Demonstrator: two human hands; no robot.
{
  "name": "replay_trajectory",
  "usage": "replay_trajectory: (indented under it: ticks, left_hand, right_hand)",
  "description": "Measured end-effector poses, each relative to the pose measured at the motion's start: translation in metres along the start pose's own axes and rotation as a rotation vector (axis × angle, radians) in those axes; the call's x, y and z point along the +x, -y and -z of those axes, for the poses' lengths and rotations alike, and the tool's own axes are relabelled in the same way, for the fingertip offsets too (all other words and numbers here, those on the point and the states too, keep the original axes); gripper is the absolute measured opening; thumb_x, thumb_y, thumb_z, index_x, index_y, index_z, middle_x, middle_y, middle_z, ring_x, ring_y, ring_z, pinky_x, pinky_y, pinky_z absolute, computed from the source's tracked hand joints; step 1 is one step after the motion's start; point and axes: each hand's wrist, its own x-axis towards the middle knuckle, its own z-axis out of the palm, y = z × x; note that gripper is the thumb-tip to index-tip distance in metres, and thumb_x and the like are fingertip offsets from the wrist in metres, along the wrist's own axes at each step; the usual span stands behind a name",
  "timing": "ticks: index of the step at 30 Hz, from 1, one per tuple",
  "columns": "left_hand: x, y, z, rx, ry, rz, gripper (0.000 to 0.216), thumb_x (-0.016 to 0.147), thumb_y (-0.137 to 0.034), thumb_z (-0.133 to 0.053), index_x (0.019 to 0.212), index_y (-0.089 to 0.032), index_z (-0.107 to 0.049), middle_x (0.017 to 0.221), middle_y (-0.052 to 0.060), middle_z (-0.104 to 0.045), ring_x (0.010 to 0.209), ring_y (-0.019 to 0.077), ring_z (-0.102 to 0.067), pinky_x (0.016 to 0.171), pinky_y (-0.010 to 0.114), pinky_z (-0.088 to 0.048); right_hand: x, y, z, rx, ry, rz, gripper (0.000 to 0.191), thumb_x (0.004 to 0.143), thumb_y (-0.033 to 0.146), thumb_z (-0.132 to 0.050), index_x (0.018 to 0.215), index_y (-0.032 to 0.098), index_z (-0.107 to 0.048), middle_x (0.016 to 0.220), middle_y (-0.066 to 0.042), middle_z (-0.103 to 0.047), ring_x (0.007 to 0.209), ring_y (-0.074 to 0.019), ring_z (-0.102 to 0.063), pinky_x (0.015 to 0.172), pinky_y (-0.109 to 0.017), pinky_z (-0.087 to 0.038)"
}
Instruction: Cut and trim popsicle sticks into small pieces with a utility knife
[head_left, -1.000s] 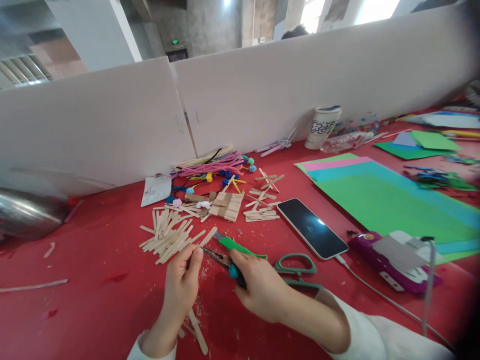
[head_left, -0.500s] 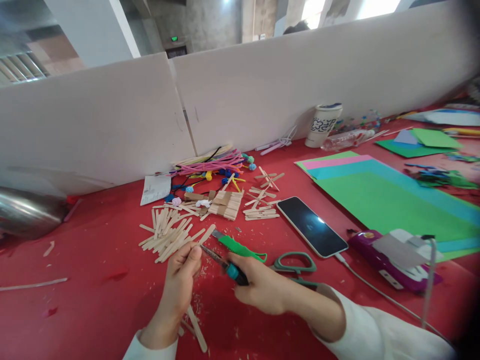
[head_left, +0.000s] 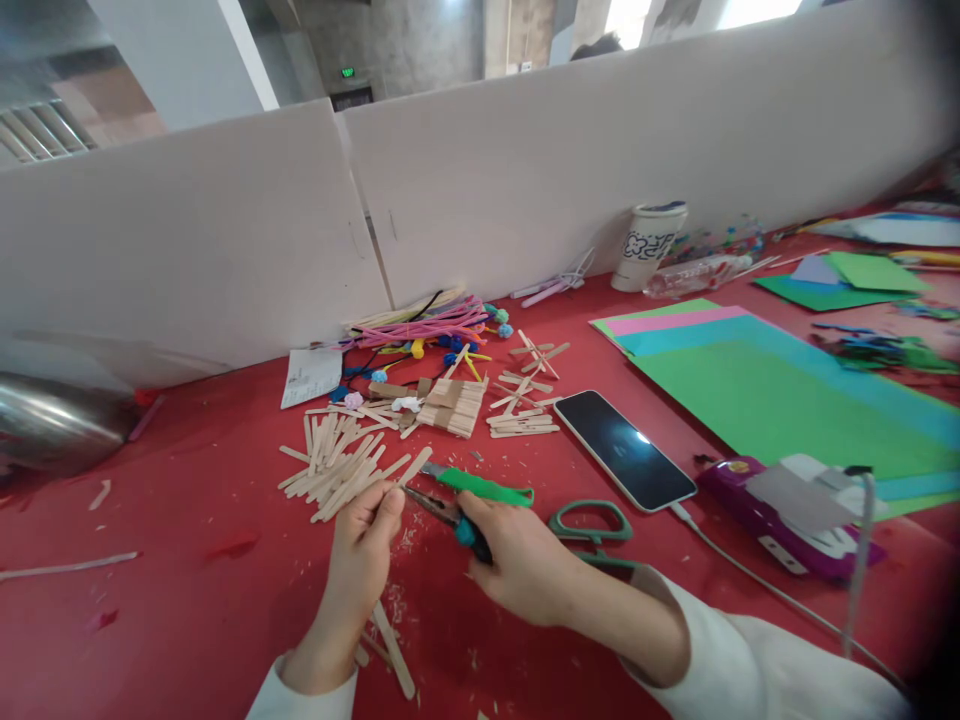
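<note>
My left hand (head_left: pixel 361 560) is closed in a pinch on a small wooden craft stick piece, held just above the red table (head_left: pixel 187 580). My right hand (head_left: pixel 517 570) grips blue-handled pliers (head_left: pixel 450 518) whose jaws meet the stick at my left fingertips. A loose pile of craft sticks (head_left: pixel 341 465) lies just beyond my left hand. A green utility knife (head_left: pixel 476 486) rests right behind the pliers. Wood chips lie scattered under my hands, and a few sticks (head_left: pixel 390 645) sit near my left wrist.
Green scissors (head_left: pixel 592 530), a phone (head_left: pixel 622 450) on a cable, and a purple glue gun (head_left: pixel 787 510) lie to the right. Coloured paper sheets (head_left: pixel 787 390), pipe cleaners (head_left: pixel 427 330), glued stick panels (head_left: pixel 454 405) and a cup (head_left: pixel 649 245) sit before the white partition (head_left: pixel 525 170).
The view has drifted slightly. My hands stay together with the pliers at the stick; the right hand shifted a little toward the left one.
</note>
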Motion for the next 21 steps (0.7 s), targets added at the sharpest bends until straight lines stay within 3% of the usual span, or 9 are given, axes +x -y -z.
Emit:
replay_trajectory:
  ticks: [4, 10, 14, 17, 21]
  left_hand:
    - [-0.001, 0.005, -0.002, 0.022, -0.051, -0.001, 0.041, 0.080, -0.044, -0.059, 0.056, -0.020, -0.035, 0.052, -0.008, -0.019, 0.047, 0.0088, -0.016, 0.044, 0.023, -0.013]
    - [-0.001, 0.006, -0.009, -0.063, -0.081, 0.044, 0.045, 0.079, -0.044, -0.059, 0.056, -0.021, -0.028, 0.052, -0.010, -0.015, 0.047, 0.0084, -0.011, 0.043, 0.023, -0.011]
    - [-0.002, 0.002, -0.013, -0.143, -0.080, 0.078, 0.048, 0.075, -0.048, -0.063, 0.055, -0.021, -0.029, 0.049, -0.011, -0.015, 0.045, 0.0071, -0.008, 0.041, 0.021, -0.011]
    - [-0.003, -0.002, -0.013, -0.197, -0.099, 0.065, 0.050, 0.072, -0.051, -0.067, 0.054, -0.020, -0.031, 0.048, -0.011, -0.017, 0.044, 0.0063, -0.011, 0.040, 0.020, -0.013]
    - [0.002, -0.002, -0.007, -0.252, -0.143, 0.032, 0.045, 0.069, -0.054, -0.069, 0.057, -0.018, -0.045, 0.047, -0.011, -0.022, 0.044, 0.0056, -0.014, 0.041, 0.019, -0.016]
  right_hand:
    - [-0.002, 0.005, -0.004, -0.195, -0.091, -0.046, 0.033, 0.068, 0.011, -0.049, 0.101, 0.013, -0.050, 0.099, -0.016, -0.059, 0.091, -0.0303, -0.055, 0.075, -0.037, -0.038]
    - [-0.004, 0.010, -0.005, -0.376, -0.143, -0.072, 0.032, 0.073, 0.009, -0.045, 0.104, 0.012, -0.052, 0.102, -0.017, -0.058, 0.093, -0.0319, -0.054, 0.075, -0.038, -0.038]
    - [-0.003, 0.007, -0.001, -0.071, -0.081, -0.057, 0.029, 0.068, 0.009, -0.049, 0.097, 0.013, -0.050, 0.090, -0.012, -0.057, 0.083, -0.0264, -0.053, 0.071, -0.036, -0.038]
    - [-0.001, 0.004, 0.001, 0.156, 0.081, -0.002, 0.025, 0.066, 0.013, -0.049, 0.090, 0.017, -0.048, 0.070, 0.002, -0.048, 0.062, -0.0133, -0.047, 0.058, -0.024, -0.038]
    - [0.000, 0.002, -0.001, 0.589, 0.286, 0.050, 0.033, 0.061, 0.014, -0.046, 0.094, 0.018, -0.047, 0.062, 0.007, -0.037, 0.053, -0.0082, -0.036, 0.047, -0.019, -0.032]
